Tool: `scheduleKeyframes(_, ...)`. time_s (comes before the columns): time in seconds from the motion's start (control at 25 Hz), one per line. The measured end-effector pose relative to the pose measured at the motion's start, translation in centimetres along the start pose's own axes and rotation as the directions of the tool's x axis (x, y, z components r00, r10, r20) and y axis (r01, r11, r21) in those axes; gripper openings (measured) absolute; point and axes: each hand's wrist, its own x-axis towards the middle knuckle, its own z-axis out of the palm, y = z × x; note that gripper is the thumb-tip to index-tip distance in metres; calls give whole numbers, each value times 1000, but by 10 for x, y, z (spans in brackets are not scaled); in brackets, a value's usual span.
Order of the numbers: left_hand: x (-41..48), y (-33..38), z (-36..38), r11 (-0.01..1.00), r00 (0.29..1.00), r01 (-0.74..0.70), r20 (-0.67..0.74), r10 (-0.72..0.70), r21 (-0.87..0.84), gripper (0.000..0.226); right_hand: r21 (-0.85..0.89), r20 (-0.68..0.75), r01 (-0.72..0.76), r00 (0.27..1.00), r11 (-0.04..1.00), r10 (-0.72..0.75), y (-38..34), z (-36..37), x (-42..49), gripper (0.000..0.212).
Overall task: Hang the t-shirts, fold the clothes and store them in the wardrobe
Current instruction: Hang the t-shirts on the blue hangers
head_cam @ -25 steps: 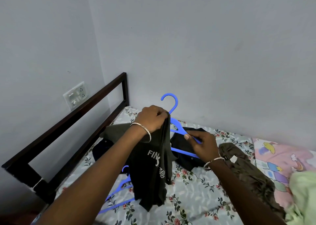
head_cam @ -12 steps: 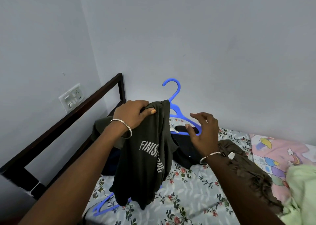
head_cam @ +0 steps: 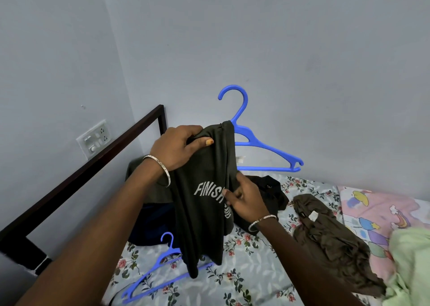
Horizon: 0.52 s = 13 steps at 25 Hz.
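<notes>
The left hand (head_cam: 179,147) grips the dark t-shirt (head_cam: 204,224) by its collar against the blue hanger (head_cam: 256,142), both held above the bed (head_cam: 256,270). The right hand (head_cam: 246,201) pinches the cloth lower between its fingers (head_cam: 229,195) (likely to draw it over the bare arm).

The t-shirt (head_cam: 204,203) is soft, matt dark-olive cloth with flat white print. The hanger (head_cam: 265,147) sticking out of its top is smooth blue plastic with a slight sheen, as is the second hanger (head_cam: 162,258) below it, lying on a matt flowered sheet (head_cam: 251,282). Left of the t-shirt the bed rail (head_cam: 93,163) is dark and smooth, wood or metal unclear. Right of it, a crumpled brown garment (head_cam: 325,240) is matt, wrinkled cloth. The bangles (head_cam: 160,161) shine like metal.
</notes>
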Motion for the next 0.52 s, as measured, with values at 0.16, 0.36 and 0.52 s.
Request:
scheduleKeyframes(0.16,3,-10,-10,999,1000,-1,-16,2,52,40,-237,151,23,988,971,14,22,-14,-3,46)
scheduleKeyframes(0.36,-8,-38,-22,974,999,24,39,-33,225,62,-566,28,57,998,823,-49,52,-70,-6,56)
scheduleKeyframes(0.52,-15,-40,-23,990,998,-5,67,-5,144,56,-609,-50,-17,999,793,-17,33,-89,-3,53)
